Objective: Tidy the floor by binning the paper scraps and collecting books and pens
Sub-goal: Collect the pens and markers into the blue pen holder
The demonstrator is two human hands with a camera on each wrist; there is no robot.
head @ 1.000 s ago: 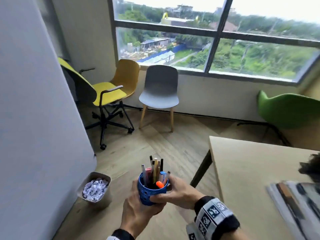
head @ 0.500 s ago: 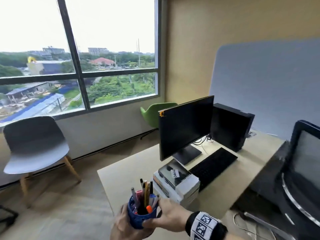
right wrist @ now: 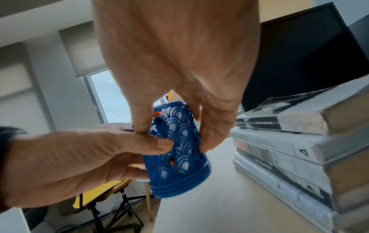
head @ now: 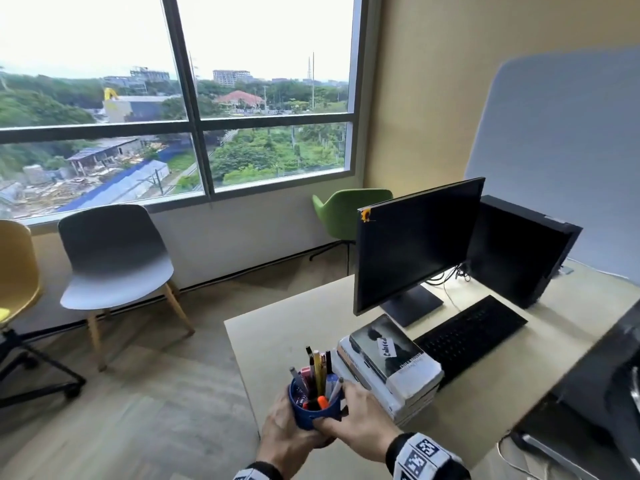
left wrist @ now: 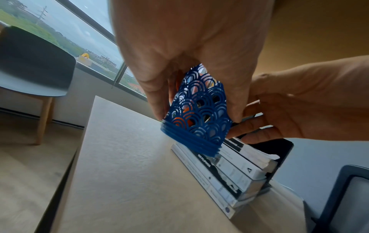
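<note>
A blue lattice pen holder [head: 313,412] [left wrist: 196,116] [right wrist: 177,156] full of pens and markers [head: 317,375] hangs just above the near left part of the desk [head: 284,341]. Both hands grip it: my left hand [head: 287,433] wraps its left side, my right hand [head: 360,420] holds its right side with thumb and fingers. A stack of several books [head: 391,368] [left wrist: 229,178] [right wrist: 289,151] lies on the desk immediately to the right of the holder. The holder tilts slightly in the wrist views.
A black monitor [head: 415,244], keyboard [head: 474,332] and computer tower [head: 519,251] stand behind the books. A grey chair [head: 114,258], a yellow chair [head: 17,271] and a green chair [head: 349,209] stand by the window. A dark office chair [head: 616,393] is at the right.
The view has swung right from the floor, bin and chairs to the desk. The pen holder, held by both hands throughout, is now over the desk corner beside the book stack.
</note>
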